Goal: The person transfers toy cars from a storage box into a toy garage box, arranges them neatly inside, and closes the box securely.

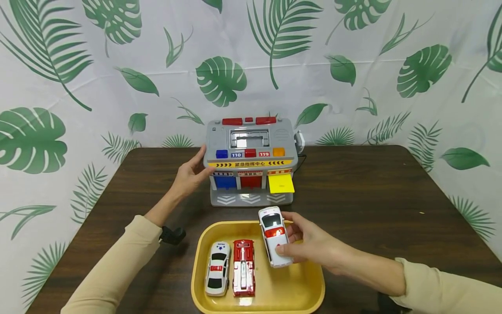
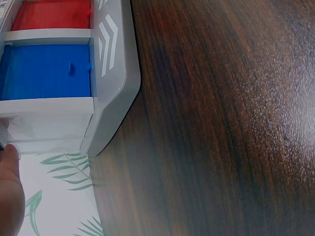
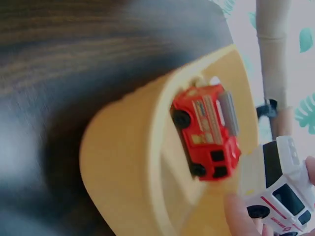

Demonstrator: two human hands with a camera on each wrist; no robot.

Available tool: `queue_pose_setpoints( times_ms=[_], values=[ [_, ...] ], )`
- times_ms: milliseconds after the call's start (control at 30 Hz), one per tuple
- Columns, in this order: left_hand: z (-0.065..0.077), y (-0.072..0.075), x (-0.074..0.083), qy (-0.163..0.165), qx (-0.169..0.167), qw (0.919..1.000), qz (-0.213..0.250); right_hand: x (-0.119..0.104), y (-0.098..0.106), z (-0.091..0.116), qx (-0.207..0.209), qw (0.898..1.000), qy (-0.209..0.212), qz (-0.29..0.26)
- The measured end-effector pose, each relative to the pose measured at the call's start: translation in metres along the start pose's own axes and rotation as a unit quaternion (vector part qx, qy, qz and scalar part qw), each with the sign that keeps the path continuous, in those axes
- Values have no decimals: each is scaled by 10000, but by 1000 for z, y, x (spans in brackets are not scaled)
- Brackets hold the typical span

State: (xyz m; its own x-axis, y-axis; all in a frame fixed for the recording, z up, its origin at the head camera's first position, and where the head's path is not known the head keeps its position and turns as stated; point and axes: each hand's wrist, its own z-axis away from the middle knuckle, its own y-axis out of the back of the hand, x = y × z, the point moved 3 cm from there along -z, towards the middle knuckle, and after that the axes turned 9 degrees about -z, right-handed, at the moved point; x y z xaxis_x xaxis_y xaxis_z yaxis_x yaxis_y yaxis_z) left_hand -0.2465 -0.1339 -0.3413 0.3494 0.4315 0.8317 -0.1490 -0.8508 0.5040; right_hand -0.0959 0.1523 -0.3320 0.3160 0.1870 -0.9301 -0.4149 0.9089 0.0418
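Note:
My right hand [image 1: 310, 240] grips a white toy ambulance [image 1: 274, 237] by its sides, over the right part of a yellow tray [image 1: 282, 301]. In the right wrist view the ambulance [image 3: 283, 189] shows a red stripe and black windows. My left hand [image 1: 188, 178] touches the left side of a grey toy emergency station [image 1: 251, 141], its fingers extended. The station's yellow door [image 1: 281, 184] is swung up, while the blue door [image 1: 225, 182] and red door [image 1: 251, 181] are down. Only part of the left hand [image 2: 10, 191] appears in the left wrist view.
In the tray lie a white toy police car [image 1: 217, 268] and a red toy fire truck [image 1: 244, 268], side by side at the left. The station stands on a dark wooden table [image 1: 372, 209], with a leaf-print cloth [image 1: 274, 52] hanging behind.

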Motion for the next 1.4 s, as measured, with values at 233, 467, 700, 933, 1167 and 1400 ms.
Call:
queue_pose_setpoints(
  times_ms=[233, 467, 700, 933, 1167, 1400],
  values=[
    [-6, -3, -24, -118, 58, 9999, 43, -16, 27, 0, 421, 9978, 502, 30],
    [-8, -3, -31, -207, 133, 9997, 7, -19, 65, -2, 1132, 9909, 695, 207],
    [-8, -2, -30, -117, 97, 9999, -77, -7, 89, -17, 1291, 9908, 362, 205],
    [-7, -3, -29, -141, 122, 9998, -66, 2, 98, -35, 1131, 9934, -17, 178],
    [-7, -5, -32, -200, 154, 9997, -32, 9, 102, -48, 824, 9958, -254, 307],
    [-6, -4, -31, -239, 167, 9996, -66, 12, 102, -56, 648, 9961, -323, 505]
  ],
)
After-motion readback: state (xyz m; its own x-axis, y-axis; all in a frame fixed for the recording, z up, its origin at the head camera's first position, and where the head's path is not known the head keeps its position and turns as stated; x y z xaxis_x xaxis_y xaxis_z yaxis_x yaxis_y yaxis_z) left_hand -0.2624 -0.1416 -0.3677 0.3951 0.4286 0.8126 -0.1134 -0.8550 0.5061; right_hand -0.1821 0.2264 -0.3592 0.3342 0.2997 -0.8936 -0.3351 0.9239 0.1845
